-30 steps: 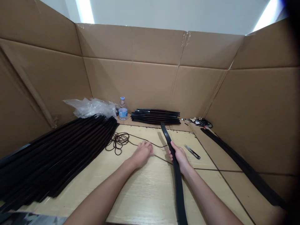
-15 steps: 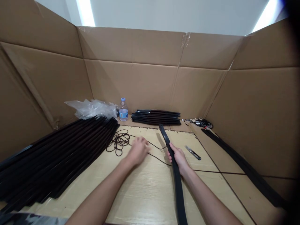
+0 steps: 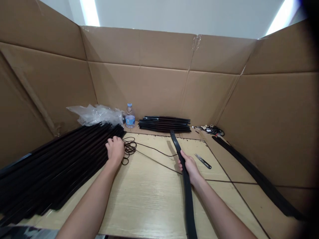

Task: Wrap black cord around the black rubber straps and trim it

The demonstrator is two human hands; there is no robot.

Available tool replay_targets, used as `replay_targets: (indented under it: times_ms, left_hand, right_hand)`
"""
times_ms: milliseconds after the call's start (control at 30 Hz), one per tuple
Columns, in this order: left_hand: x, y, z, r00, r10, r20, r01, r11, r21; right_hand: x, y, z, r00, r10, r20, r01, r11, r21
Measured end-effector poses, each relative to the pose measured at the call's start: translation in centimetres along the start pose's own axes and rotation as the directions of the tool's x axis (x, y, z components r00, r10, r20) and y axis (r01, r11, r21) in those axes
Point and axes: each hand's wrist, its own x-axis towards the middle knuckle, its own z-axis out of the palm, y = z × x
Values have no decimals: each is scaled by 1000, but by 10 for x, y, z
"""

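My left hand (image 3: 115,149) rests with its fingers spread on the near ends of a large pile of long black strips (image 3: 59,162), touching the edge of a coil of thin dark cord (image 3: 130,148). The cord trails right across the pale wooden board (image 3: 143,202) and passes beneath my right wrist. My right hand (image 3: 189,167) grips a long, flat black rubber strip (image 3: 187,196) that reaches from the board's far side to below the frame. Small thread snips (image 3: 203,161) lie just right of that hand.
Cardboard walls (image 3: 139,89) surround the board on three sides. Along the back stand a water bottle (image 3: 130,116), crumpled clear plastic (image 3: 96,114), a smaller stack of black strips (image 3: 164,124) and a small tangle of items (image 3: 211,130). Another black strip (image 3: 256,176) lies at right.
My left hand has moved left from the open board to the pile's ends beside the cord coil. My right hand and its strip stay nearly in place.
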Motion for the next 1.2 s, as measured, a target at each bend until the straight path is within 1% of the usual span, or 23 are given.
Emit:
replay_targets:
  times_ms: [67,100,167,200,233,300,367,400,467,533,600,633,667,700,767,867,900,933,967,1033,1067,1133,1200]
  left_hand:
    - [-2,0,-1,999,-22,-41,21,1000,-19]
    - [-7,8,-1,999,21,-39,-23,998,-57]
    - [-24,32,2,979,204,15,-197,960,-198]
    - [-35,47,5,940,339,42,-312,901,-301]
    - [-48,63,8,871,488,58,-422,803,-420]
    - [-70,89,13,701,712,43,-561,587,-584]
    - [-82,103,19,621,781,64,-584,516,-626]
    - [-83,105,21,608,789,86,-589,522,-617]
    - [-71,95,22,645,754,128,-592,598,-540]
    - [-49,72,21,768,626,133,-547,750,-371]
    - [-25,40,16,911,402,96,-382,907,-177]
    - [-14,24,13,960,276,52,-270,959,-88]
    - [-6,10,10,987,157,15,-157,987,-23]
    - [0,0,8,997,70,-15,-70,997,26]
    - [3,-9,3,1000,10,-24,-9,998,60]
    - [-13,14,2,991,135,12,-134,989,-54]
    - [-23,28,3,974,225,27,-219,965,-147]
    - [-35,45,4,932,361,37,-340,904,-259]
    - [-47,61,6,862,505,45,-452,805,-385]
    - [-72,90,12,664,748,28,-608,560,-562]
    - [-81,100,16,615,788,31,-619,508,-599]
    - [-88,109,22,567,821,65,-633,485,-604]
    - [-78,102,25,596,796,106,-640,551,-535]
  right_hand:
    - [0,0,1,1000,16,-14,-17,1000,-18]
    - [0,0,1,1000,24,-17,-24,999,-25]
    - [0,0,2,1000,25,-11,-26,999,-29]
    - [0,0,3,1000,26,-8,-27,999,-30]
    - [0,0,3,1000,28,-7,-28,999,-31]
    - [1,0,3,1000,26,-3,-26,999,-35]
    - [1,0,2,1000,23,-1,-23,999,-41]
    - [1,0,2,1000,23,1,-23,999,-41]
    - [1,0,2,1000,27,2,-27,999,-30]
    - [1,-1,2,999,33,6,-33,999,-14]
    - [1,-1,2,999,35,6,-35,999,-7]
    - [1,-1,2,999,33,7,-33,999,-10]
    - [1,-1,1,1000,30,10,-30,999,-15]
    - [1,0,1,1000,25,12,-25,999,-19]
    - [1,1,1,1000,19,18,-18,1000,-23]
    - [1,2,2,1000,18,18,-17,1000,-21]
    - [1,2,2,1000,20,19,-20,1000,-18]
    - [1,2,2,1000,22,21,-22,1000,-15]
    - [1,2,2,1000,23,20,-23,1000,-13]
    - [0,1,3,1000,22,13,-22,1000,-22]
    - [0,0,3,1000,18,6,-18,999,-32]
    - [-1,-1,4,1000,16,-3,-16,999,-52]
    - [-3,-2,4,1000,24,-3,-24,999,-48]
